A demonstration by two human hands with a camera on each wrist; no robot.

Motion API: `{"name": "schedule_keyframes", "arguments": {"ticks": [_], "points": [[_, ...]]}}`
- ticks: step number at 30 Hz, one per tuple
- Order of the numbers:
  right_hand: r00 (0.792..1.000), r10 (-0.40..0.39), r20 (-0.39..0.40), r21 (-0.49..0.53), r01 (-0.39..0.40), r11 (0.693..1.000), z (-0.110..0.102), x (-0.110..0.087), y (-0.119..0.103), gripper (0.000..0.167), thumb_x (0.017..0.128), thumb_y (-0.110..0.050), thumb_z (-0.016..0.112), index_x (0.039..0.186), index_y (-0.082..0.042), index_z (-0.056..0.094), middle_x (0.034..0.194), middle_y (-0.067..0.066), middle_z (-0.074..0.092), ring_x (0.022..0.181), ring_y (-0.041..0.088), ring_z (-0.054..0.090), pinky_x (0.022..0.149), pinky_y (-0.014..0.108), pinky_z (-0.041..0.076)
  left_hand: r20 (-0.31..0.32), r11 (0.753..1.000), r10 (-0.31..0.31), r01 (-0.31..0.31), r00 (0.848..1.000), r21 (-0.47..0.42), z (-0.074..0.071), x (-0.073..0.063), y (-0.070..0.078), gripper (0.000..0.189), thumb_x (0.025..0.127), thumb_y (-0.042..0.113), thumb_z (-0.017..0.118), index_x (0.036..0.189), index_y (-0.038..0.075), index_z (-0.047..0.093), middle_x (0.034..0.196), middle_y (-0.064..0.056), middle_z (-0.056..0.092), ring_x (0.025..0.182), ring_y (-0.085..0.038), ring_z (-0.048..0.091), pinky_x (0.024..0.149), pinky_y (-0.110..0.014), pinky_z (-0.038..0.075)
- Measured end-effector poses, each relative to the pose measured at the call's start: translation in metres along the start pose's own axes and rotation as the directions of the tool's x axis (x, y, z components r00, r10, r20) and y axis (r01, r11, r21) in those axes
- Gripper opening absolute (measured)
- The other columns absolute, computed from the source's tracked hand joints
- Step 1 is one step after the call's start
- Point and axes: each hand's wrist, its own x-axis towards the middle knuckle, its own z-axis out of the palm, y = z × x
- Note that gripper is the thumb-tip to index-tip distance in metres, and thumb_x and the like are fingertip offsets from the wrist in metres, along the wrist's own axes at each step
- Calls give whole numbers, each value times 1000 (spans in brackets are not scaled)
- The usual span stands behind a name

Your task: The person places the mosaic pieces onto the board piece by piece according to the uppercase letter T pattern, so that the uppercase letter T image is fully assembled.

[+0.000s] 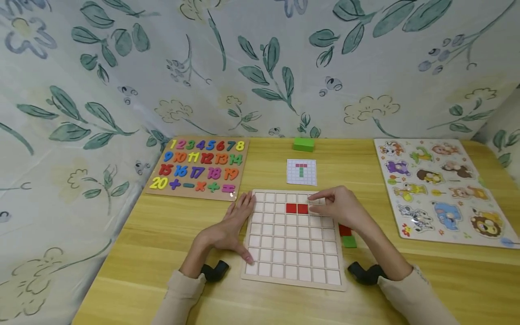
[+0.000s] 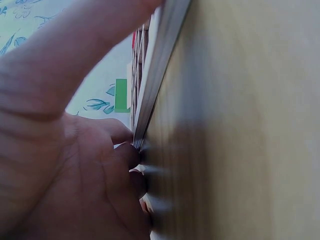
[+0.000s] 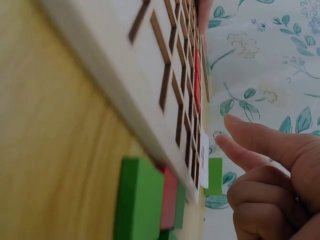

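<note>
A wooden grid board (image 1: 284,232) lies on the table, with two red square tiles (image 1: 297,208) side by side in its second row from the top. My left hand (image 1: 227,230) rests along the board's left edge, fingers spread and thumb at the lower left corner. In the left wrist view the thumb and fingertips touch the board's side (image 2: 155,75). Over the board's upper right, just right of the red tiles, hovers my right hand (image 1: 340,208). Its thumb and index finger are extended with a gap between them and nothing held; the other fingers are bent in the right wrist view.
Red (image 1: 345,230) and green (image 1: 349,242) blocks lie by the board's right edge. Behind the board are a pattern card (image 1: 301,180) with a red and green T and a green block (image 1: 303,145). A number puzzle (image 1: 191,192) lies left, an animal puzzle (image 1: 443,212) right.
</note>
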Motion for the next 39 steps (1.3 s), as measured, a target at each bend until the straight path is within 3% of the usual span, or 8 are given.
{"name": "schedule_keyframes", "arguments": {"ticks": [7, 12, 21, 39], "points": [[1000, 9, -12, -61, -9, 998, -33, -25, 36, 33, 94, -27, 76, 121, -7, 77, 61, -4, 32, 54, 11, 31, 47, 25, 26, -2, 1000, -10, 10, 1000, -17, 0, -2, -1, 156, 62, 40, 100, 164, 5, -13, 172, -13, -25, 159, -33, -25, 129, -59, -13], [999, 21, 42, -17, -20, 1000, -43, -37, 52, 33, 93, -24, 78, 121, -7, 76, 62, -5, 29, 56, 9, 28, 49, 26, 25, 1, 1000, -11, 11, 1000, -22, 0, -3, -3, 156, 63, 41, 99, 164, 5, -13, 172, -13, -25, 159, -33, -25, 129, -60, -13], [989, 3, 146, 38, -9, 999, -45, -43, 59, 26, 86, -17, 84, 108, -6, 80, 60, -6, 33, 55, 7, 30, 50, 24, 27, 0, 1000, -9, 9, 1000, -30, 0, -1, -2, 156, 63, 41, 99, 165, 5, -13, 172, -13, -25, 159, -33, -25, 129, -60, -13], [995, 29, 92, -18, -28, 999, -47, -43, 63, 24, 88, -17, 82, 109, -6, 80, 60, -6, 33, 55, 9, 30, 50, 25, 25, 4, 999, -14, 14, 1000, -33, 0, 2, -1, 157, 62, 43, 99, 165, 6, -13, 172, -12, -25, 159, -33, -26, 128, -60, -13]]}}
